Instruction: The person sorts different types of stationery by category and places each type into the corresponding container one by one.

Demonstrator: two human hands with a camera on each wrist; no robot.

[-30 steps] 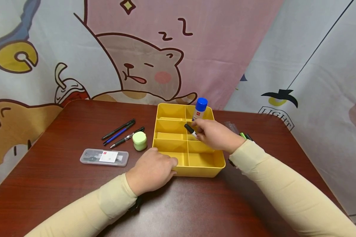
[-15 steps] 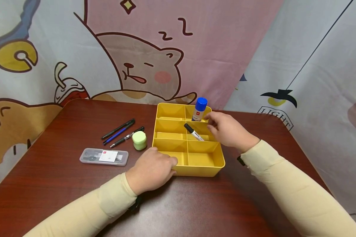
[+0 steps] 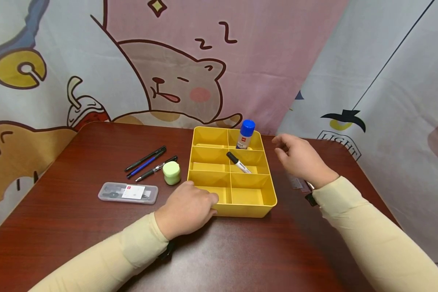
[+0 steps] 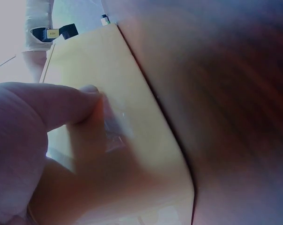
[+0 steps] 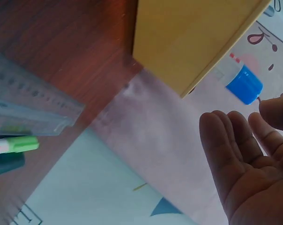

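A yellow six-compartment desk organizer (image 3: 253,210) stands on the table. My left hand (image 3: 187,209) grips its front left corner; in the left wrist view the thumb (image 4: 71,104) presses against the outer wall. A black-capped white marker (image 3: 239,163) leans in the middle right compartment. Behind it, a blue-capped glue stick (image 3: 245,134) stands in the back right compartment. My right hand (image 3: 301,158) is in the air to the right of the organizer, holding nothing, its fingers loosely bent in the right wrist view.
Left of the organizer lie several pens (image 3: 146,162), a light green round-lidded container (image 3: 172,173) and a clear case (image 3: 127,193) with a compass set. Beneath the right hand, the right wrist view shows clear rulers (image 5: 33,98), a green-capped marker (image 5: 22,144) and a dark-capped marker (image 5: 10,163).
My right hand has let go of the black-capped marker, which now leans in the middle right compartment, and has moved right, out of the organizer. The left hand has stayed in place.
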